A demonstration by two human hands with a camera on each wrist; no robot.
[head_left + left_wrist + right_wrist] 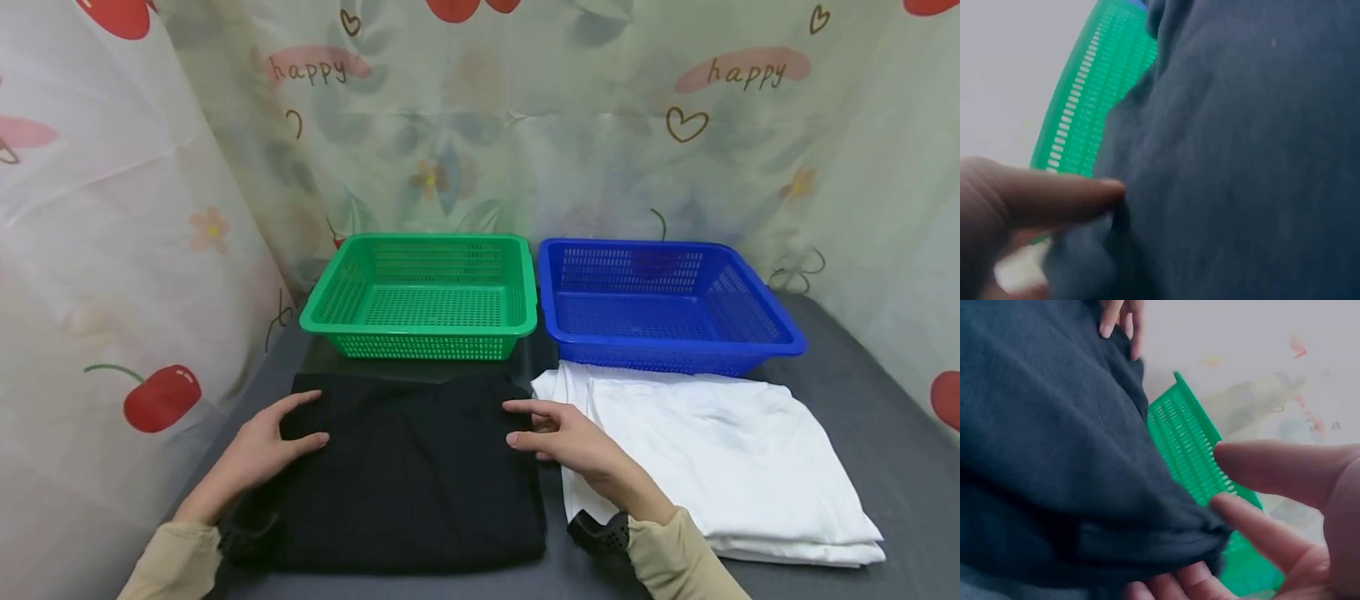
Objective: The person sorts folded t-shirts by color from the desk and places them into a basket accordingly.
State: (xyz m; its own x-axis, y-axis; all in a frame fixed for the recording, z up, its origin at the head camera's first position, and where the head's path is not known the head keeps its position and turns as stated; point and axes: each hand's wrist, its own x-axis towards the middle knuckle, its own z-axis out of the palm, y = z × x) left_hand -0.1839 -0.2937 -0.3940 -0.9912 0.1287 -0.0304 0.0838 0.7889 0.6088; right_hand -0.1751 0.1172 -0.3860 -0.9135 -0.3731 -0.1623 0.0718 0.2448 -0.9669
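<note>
A folded black garment (420, 475) lies flat in front of me in the head view, with a hand at each side. My left hand (262, 446) is at its left edge, thumb and index finger stretched apart. In the left wrist view one straight finger (1079, 197) touches the dark fabric (1229, 156). My right hand (573, 437) is at the right edge, between the black garment and a folded white garment (720, 458). The right wrist view shows its thumb (1272, 469) and index finger apart at the cloth's corner, other fingertips (1194, 581) along the lower edge.
Behind the black garment stands a green plastic basket (420, 346). A blue plastic basket (675, 346) stands right of it, behind the white garment. Everything rests on a dark grey surface (847, 375), with printed curtains (487, 150) at the back and sides.
</note>
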